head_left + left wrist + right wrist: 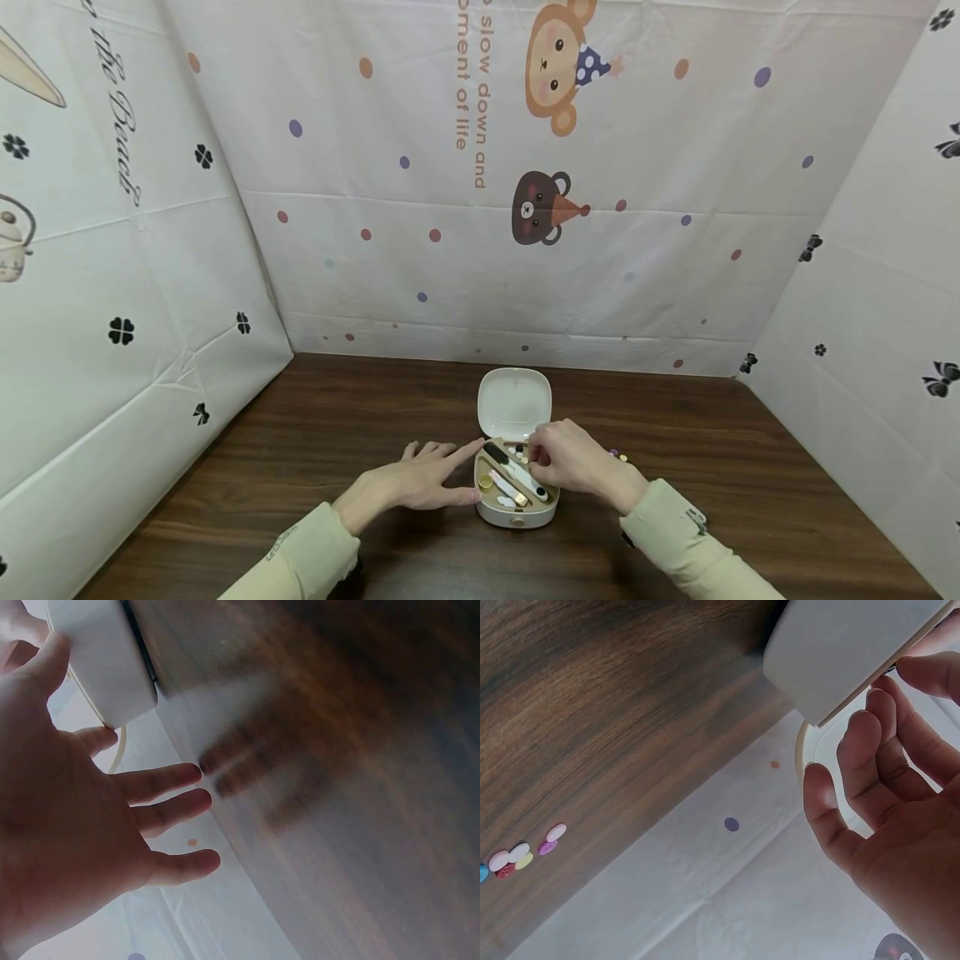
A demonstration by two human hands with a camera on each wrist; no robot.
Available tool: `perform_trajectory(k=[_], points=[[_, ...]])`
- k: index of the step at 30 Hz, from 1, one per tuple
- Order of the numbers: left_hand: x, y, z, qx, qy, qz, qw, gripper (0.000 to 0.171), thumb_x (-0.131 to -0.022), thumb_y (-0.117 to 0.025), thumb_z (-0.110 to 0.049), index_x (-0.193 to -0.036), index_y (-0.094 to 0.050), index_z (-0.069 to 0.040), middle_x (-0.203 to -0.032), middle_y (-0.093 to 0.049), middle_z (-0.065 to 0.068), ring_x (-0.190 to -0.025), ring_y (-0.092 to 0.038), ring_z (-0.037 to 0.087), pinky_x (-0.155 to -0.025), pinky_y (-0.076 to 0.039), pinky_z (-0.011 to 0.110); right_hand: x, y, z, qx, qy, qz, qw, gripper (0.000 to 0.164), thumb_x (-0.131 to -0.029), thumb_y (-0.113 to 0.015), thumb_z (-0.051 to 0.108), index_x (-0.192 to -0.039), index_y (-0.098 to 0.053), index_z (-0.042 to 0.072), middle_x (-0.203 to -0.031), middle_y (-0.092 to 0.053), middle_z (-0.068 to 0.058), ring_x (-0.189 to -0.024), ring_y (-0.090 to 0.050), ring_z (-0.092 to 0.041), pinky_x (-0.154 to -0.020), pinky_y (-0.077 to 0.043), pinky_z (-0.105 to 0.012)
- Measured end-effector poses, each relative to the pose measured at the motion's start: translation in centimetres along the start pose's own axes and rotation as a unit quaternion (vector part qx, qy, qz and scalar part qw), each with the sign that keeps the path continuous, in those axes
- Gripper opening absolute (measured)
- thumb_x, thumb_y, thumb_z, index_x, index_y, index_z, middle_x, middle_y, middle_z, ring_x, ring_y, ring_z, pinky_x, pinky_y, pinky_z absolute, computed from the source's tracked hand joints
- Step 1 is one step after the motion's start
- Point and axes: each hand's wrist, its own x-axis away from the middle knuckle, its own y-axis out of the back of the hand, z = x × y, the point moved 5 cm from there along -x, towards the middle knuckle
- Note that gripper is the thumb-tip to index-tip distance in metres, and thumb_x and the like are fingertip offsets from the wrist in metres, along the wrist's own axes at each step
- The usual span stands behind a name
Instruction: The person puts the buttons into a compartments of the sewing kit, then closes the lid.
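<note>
Two hands are at work on the open case [517,520], which sits on the dark table [375,400] with its lid [514,404] standing up at its back. Your left hand [420,483] is at the case's left side, fingers spread apart, index finger and thumb touching its edge as if to steady it. Your right hand [573,458] is over the case's back right compartment, fingers bent and thumb close to the index finger; whether they clamp a small piece you cannot tell, as the tips are hidden.

Within the case, small round pieces [519,450] lie beside your right fingertips, a black-and-white tool [517,472] runs diagonally across the middle, and a gold piece [485,482] sits at the left. Loose buttons [519,852] lie on the table to the case's right.

You seem to be midway through moving small pieces at that compartment. The next move probably calls for a fine fingertip pinch or release there, with your left hand keeping the case from sliding.
</note>
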Motion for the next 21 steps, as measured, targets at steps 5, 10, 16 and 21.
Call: perform_trajectory(k=[5, 10, 16, 21], points=[[0.0, 0.0, 0.0, 0.003, 0.000, 0.002, 1.0000, 0.080, -0.089, -0.042, -0.072, -0.155, -0.017, -0.034, -0.149, -0.042, 0.014, -0.139, -0.036, 0.037, -0.111, -0.020, 0.066, 0.1, -0.1, -0.1, 0.005, 0.002, -0.001, 1.000, 0.011, -0.077, -0.069, 0.011, -0.068, -0.065, 0.017, -0.063, -0.057, 0.007, -0.055, -0.041, 0.003, -0.053, -0.036, -0.015], [0.0, 0.1, 0.0, -0.002, -0.002, 0.001, 1.0000, 0.081, -0.088, -0.042, -0.073, -0.155, -0.018, -0.033, -0.149, -0.042, 0.014, -0.138, -0.037, 0.036, -0.111, -0.021, 0.066, 0.4, 0.2, -0.1, 0.005, 0.002, -0.008, 1.000, 0.011, -0.079, -0.070, 0.012, -0.070, -0.066, 0.018, -0.063, -0.057, 0.008, -0.056, -0.041, 0.003, -0.053, -0.036, -0.015], [0.0, 0.1, 0.0, 0.000, -0.001, 0.002, 1.0000, 0.081, -0.089, -0.043, -0.072, -0.155, -0.018, -0.033, -0.149, -0.042, 0.014, -0.138, -0.037, 0.036, -0.111, -0.021, 0.066, 0.8, 0.6, -0.6, 0.001, -0.008, -0.021, 1.000, 0.011, -0.078, -0.069, 0.013, -0.070, -0.064, 0.020, -0.063, -0.056, 0.006, -0.056, -0.040, 0.003, -0.052, -0.035, -0.015], [0.0, 0.1, -0.2, -0.002, -0.002, 0.003, 1.0000, 0.080, -0.089, -0.044, -0.071, -0.155, -0.018, -0.034, -0.150, -0.041, 0.015, -0.139, -0.037, 0.037, -0.111, -0.020, 0.066, 1.4, 0.9, -1.2, -0.010, -0.012, -0.033, 0.999, 0.010, -0.078, -0.069, 0.011, -0.072, -0.065, 0.018, -0.064, -0.056, 0.007, -0.057, -0.045, -0.001, -0.053, -0.035, -0.015]])
